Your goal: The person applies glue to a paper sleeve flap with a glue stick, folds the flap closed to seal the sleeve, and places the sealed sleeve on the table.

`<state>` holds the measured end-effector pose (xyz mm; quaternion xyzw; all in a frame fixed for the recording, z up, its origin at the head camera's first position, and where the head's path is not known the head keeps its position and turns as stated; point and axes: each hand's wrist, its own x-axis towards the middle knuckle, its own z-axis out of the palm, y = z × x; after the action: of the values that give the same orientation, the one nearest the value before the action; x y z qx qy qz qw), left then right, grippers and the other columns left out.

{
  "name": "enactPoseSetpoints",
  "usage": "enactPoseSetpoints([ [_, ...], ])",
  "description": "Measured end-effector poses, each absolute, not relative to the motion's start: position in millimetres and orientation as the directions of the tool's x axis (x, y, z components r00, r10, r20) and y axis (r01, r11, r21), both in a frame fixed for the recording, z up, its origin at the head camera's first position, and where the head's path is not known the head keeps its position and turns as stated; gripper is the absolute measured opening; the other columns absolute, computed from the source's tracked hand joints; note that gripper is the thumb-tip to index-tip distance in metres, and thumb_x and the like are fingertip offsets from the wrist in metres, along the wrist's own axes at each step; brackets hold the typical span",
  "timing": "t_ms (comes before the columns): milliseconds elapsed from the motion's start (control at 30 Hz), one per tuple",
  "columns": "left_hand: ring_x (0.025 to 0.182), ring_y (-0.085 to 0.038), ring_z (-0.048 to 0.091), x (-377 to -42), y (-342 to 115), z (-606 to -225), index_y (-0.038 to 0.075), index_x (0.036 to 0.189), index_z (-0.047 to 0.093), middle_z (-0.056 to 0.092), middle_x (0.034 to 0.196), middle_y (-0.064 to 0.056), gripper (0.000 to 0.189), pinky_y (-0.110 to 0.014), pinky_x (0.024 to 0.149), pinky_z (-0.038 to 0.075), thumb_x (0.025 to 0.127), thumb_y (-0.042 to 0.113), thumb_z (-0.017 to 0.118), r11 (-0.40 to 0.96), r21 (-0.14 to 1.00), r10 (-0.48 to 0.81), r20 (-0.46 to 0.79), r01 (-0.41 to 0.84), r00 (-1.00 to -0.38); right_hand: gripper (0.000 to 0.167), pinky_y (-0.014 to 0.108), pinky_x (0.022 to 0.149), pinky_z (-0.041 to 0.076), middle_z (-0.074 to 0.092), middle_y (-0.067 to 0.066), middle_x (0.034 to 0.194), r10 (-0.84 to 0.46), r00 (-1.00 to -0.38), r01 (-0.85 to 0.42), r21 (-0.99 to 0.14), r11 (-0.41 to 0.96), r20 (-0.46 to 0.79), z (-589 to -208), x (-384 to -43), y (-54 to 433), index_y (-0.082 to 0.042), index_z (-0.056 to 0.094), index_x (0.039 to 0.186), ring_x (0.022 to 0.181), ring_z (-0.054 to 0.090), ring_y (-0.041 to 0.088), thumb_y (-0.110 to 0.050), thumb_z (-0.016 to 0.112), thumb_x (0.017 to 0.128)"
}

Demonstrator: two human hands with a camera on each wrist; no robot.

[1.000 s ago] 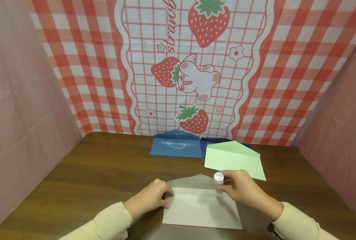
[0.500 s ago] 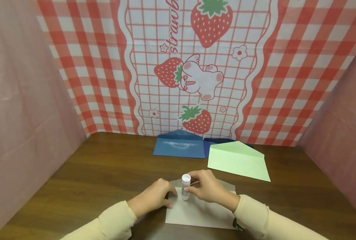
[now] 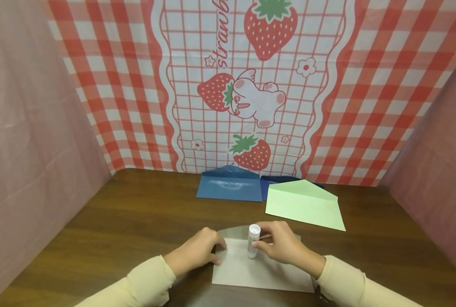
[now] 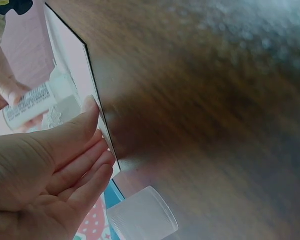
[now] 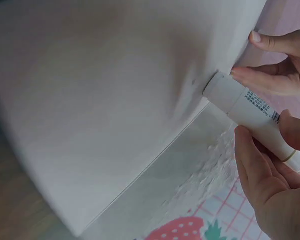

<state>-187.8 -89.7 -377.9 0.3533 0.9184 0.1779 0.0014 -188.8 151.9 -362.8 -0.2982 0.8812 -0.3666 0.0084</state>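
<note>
A pale grey-white envelope (image 3: 247, 273) lies with its flap (image 3: 231, 232) unfolded away from the person. White clumpy smears (image 5: 210, 165) show on the flap. My right hand (image 3: 285, 243) grips a white glue stick (image 3: 253, 245) upright between thumb and fingers, its lower end down at the envelope's body just below the fold. At the envelope's left edge, my left hand (image 3: 197, 251) rests its fingertips and thumb, fingers fairly straight in the left wrist view. A translucent cap (image 4: 144, 215) is near the left fingers; the head view does not show it.
A blue envelope (image 3: 228, 192) with whitish smears lies at the back, a darker blue envelope (image 3: 265, 187) beside it. The light green envelope (image 3: 304, 209) partly covers that one. A strawberry-print cloth (image 3: 135, 106) hangs behind the brown wooden table (image 3: 135, 217).
The right hand with the glue stick has swept left across the envelope from its right side, then come back a little to the right. The left hand has stayed at the left edge.
</note>
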Motion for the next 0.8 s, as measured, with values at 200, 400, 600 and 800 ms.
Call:
enactPoseSetpoints([
  [200,0.091,-0.018,0.070,-187,-89,-378,0.002,0.093,0.075,0.076,0.094,-0.008,0.032,-0.025,0.080,0.056,0.065,0.014,0.086,0.685,0.308,0.659,0.123,0.660,-0.742,0.021,0.020,0.073,0.058,0.072,0.011,0.099,-0.498,-0.842,-0.500,-0.645,0.578,0.206,-362,-184,173,-0.001,0.068,0.102,0.091,0.071,0.026,-0.009,0.072,0.083],
  [400,0.090,-0.018,0.071,-186,-90,-379,0.003,0.092,0.075,0.076,0.094,-0.008,0.032,-0.024,0.079,0.056,0.064,0.014,0.086,0.682,0.306,0.663,0.125,0.665,-0.738,0.023,0.021,0.071,0.058,0.072,0.010,0.098,-0.476,-0.855,-0.490,-0.624,0.609,0.206,-360,-179,192,-0.002,0.068,0.101,0.089,0.071,0.024,-0.012,0.074,0.082],
  [600,0.090,-0.017,0.071,-187,-90,-380,0.003,0.092,0.075,0.076,0.093,-0.007,0.033,-0.023,0.079,0.056,0.064,0.014,0.086,0.676,0.307,0.669,0.127,0.670,-0.733,0.021,0.020,0.069,0.058,0.073,0.007,0.095,-0.478,-0.850,-0.508,-0.582,0.635,0.220,-358,-177,207,-0.003,0.069,0.099,0.087,0.071,0.019,-0.013,0.075,0.081],
  [800,0.091,-0.018,0.071,-187,-92,-379,0.002,0.092,0.075,0.076,0.094,-0.008,0.032,-0.024,0.080,0.056,0.064,0.014,0.086,0.669,0.316,0.669,0.140,0.673,-0.730,0.025,0.021,0.068,0.057,0.074,0.004,0.093,-0.505,-0.840,-0.528,-0.514,0.676,0.198,-351,-180,215,-0.003,0.069,0.101,0.083,0.071,0.011,-0.015,0.076,0.080],
])
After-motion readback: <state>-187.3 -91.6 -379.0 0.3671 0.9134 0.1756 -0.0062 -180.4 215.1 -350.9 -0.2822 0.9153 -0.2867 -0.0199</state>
